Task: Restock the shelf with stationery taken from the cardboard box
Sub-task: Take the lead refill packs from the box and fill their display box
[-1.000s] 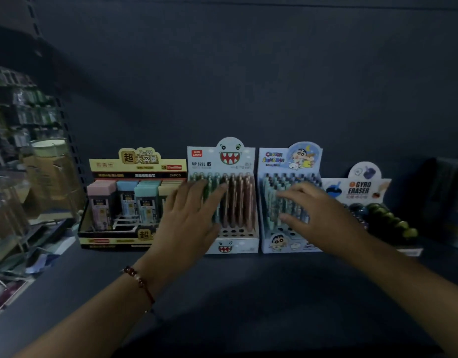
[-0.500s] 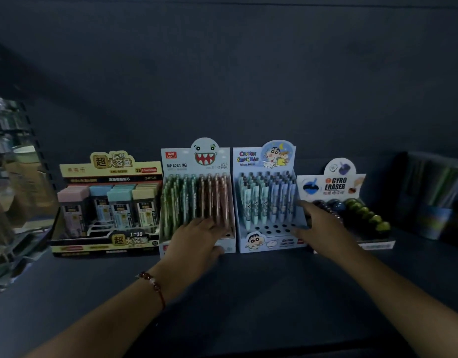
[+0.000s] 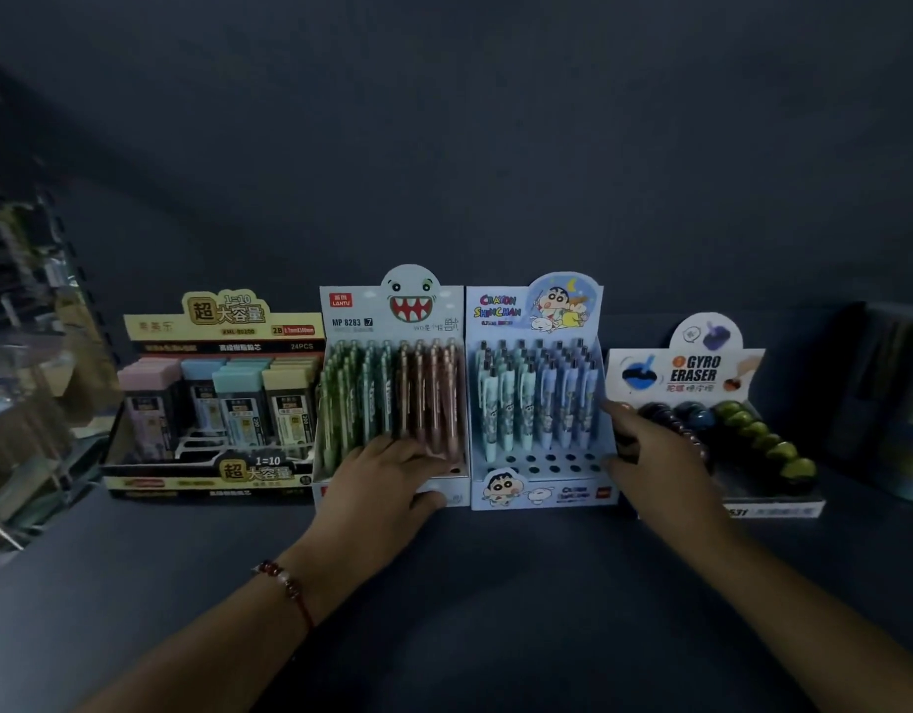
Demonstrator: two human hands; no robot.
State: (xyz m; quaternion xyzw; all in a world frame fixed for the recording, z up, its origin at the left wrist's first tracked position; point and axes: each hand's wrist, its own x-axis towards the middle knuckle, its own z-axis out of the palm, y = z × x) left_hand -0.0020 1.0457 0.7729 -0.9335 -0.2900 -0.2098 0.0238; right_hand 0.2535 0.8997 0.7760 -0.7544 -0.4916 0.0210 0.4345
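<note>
Squaring displays | my left hand [image 3: 392, 473] flat, fingers spread on monster pen box [image 3: 392, 393] | right hand [image 3: 655, 450] loosely curled between Shinchan box [image 3: 539, 403] and eraser tray [image 3: 727, 403]

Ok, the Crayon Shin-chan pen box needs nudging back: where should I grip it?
Probably by its low front corners, from the front. The Crayon Shin-chan pen box has neighbours flush at both sides and pens filling its top; only the front wall is free. The right hand is already at its right corner.
</note>
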